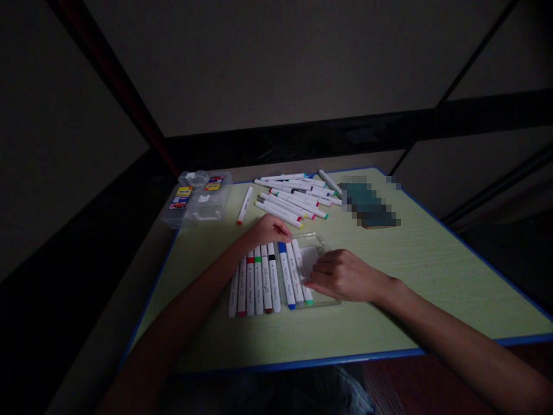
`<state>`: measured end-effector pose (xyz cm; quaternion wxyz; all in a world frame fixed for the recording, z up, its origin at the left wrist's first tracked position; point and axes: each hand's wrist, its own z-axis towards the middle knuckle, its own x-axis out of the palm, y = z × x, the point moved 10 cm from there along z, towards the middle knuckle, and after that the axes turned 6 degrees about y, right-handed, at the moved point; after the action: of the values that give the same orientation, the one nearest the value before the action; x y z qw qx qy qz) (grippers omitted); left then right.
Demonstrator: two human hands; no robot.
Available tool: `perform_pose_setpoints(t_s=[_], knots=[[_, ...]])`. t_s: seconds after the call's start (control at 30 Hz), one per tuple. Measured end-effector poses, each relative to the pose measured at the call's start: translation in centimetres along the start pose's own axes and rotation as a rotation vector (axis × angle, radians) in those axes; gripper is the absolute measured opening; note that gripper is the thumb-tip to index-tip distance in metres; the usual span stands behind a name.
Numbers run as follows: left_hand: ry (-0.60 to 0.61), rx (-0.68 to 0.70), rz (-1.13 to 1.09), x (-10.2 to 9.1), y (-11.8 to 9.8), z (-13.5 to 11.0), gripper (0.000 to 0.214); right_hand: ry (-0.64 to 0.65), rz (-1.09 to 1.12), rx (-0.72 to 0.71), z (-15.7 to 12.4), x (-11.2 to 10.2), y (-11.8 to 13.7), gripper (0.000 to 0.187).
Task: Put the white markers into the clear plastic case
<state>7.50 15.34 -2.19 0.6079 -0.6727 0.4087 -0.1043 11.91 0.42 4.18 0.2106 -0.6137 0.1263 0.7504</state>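
Note:
My left hand [271,229] is closed with its fingers bent down at the far ends of a row of white markers [258,285]. Whatever its fingertips hold, if anything, is hidden. A clear plastic case [326,301] lies open beside the row, with a blue-ended marker [286,276] and two other markers in its left part. My right hand [343,275] is above the case's right part, fingers curled in. Its thumb tip is at the side of a green-ended marker [303,276]; I cannot see inside its grip.
A loose pile of white markers [294,199] with coloured ends lies at the back of the table [415,271]. One orange-ended marker [245,206] lies apart. Clear cases with labels [207,199] stand at the back left. A blurred-out dark green object [369,203] lies back right.

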Motion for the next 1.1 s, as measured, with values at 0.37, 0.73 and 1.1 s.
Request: perform_pose_setpoints(t_s=[0.37, 0.73, 1.1], knots=[[0.091, 0.083, 0.191, 0.1, -0.6, -0.3, 0.009, 0.004, -0.003, -0.008, 0.0, -0.1, 0.1, 0.039], [0.073, 0.221, 0.507, -1.0, -3.9, -1.8, 0.015, -0.006, -0.029, -0.014, 0.0, -0.2, 0.4, 0.038], [-0.132, 0.331, 0.771, -4.0, -5.3, -1.5, 0.018, -0.022, -0.031, -0.019, 0.1, -0.6, 0.3, 0.039]])
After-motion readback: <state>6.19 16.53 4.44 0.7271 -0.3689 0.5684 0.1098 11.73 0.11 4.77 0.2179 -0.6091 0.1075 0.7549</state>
